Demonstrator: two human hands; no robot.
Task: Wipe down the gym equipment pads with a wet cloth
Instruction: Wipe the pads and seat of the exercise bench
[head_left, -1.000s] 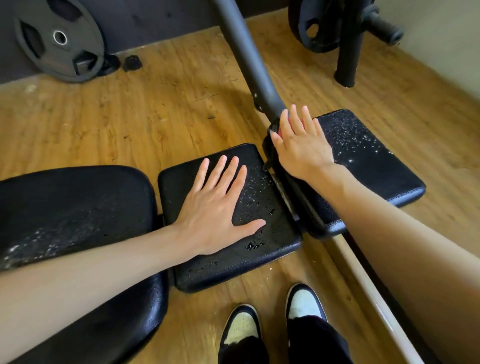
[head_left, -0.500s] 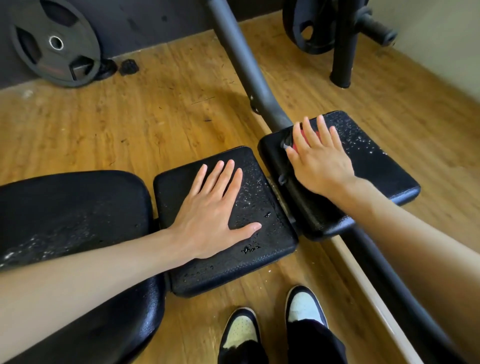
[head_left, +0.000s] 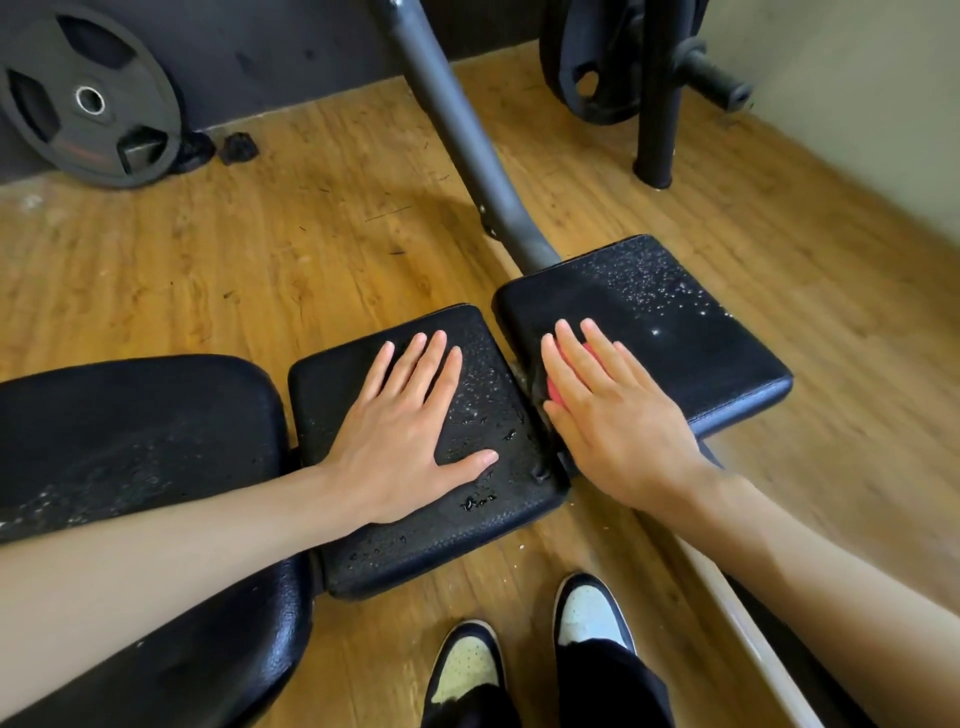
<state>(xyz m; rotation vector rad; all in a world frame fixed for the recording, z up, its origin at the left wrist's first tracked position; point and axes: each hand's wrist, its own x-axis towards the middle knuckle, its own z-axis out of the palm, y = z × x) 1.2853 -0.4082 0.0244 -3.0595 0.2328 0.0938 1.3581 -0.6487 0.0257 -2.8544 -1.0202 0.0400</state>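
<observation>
Two black padded squares sit side by side on a machine. My left hand (head_left: 410, 431) lies flat, fingers straight, on the middle pad (head_left: 467, 525), which carries water drops. My right hand (head_left: 608, 415) presses flat on the near left part of the right pad (head_left: 691, 332), with a pink cloth (head_left: 555, 391) under the palm; only small bits of the cloth show between the fingers. Water drops speckle the far right of that pad. A larger black seat pad (head_left: 135, 441) lies at the left, also wet.
A grey frame tube (head_left: 457, 140) rises from between the pads toward the back. One weight plate (head_left: 88, 98) leans on the dark wall at far left, and a plate rack post (head_left: 657, 104) stands at far right. My shoes (head_left: 587, 613) are on the wooden floor below the pads.
My right hand has slid with the cloth from the far left corner of the right pad toward me, along its left edge. My left hand has stayed flat on the middle pad.
</observation>
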